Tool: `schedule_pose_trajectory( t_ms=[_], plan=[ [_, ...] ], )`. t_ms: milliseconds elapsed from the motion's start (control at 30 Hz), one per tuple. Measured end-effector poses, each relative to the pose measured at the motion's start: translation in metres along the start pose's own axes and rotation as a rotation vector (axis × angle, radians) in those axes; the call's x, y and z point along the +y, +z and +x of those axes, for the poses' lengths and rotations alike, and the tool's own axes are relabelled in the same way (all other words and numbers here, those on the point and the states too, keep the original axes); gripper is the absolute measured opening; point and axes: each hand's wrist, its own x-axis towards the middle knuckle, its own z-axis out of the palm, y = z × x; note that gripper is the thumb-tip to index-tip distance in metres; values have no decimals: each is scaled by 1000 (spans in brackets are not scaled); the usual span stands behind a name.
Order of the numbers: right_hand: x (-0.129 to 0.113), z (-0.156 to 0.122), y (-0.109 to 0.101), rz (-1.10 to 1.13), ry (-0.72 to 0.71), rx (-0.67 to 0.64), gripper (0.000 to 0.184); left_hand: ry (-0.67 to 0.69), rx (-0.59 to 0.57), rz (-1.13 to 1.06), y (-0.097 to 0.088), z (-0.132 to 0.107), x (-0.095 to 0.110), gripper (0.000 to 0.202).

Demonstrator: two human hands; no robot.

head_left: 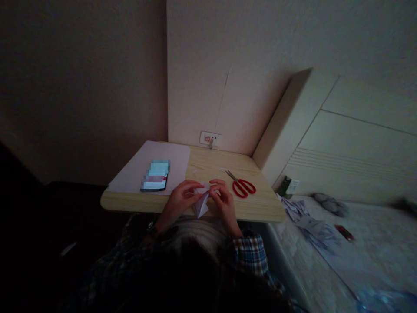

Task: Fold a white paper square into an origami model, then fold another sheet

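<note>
A small folded piece of white paper (202, 205), pointed at its lower end, is held between my two hands over the front of the wooden table. My left hand (183, 196) pinches its left side between thumb and fingers. On the other side, my right hand (223, 200) grips the upper right edge with bent fingertips. Scissors (243, 186) with red handles lie just right of my right hand, blades slightly apart and pointing to the back left. To the left, a phone (156, 176) with a lit, blurred screen rests on sheets of white paper (133, 174).
The light wooden table (260, 208) stands against the wall, below a power socket (210, 138). On the right is a bed (384, 234) with crumpled papers (309, 221), a grey bundle (330, 204) and a small dark red item (344, 232). A white scrap (68, 248) lies on the dark floor.
</note>
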Motion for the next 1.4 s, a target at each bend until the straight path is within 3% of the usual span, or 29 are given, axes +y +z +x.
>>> schedule_pose_trajectory(
  t_ms=[1167,1400],
  plan=[
    [0,-1,2,3,63,-9,19,-34,-23,-34,0,1,-4,26],
    [0,-3,5,-113,-17,15,17,-15,-40,-4,-1,-1,-2,25]
  ],
)
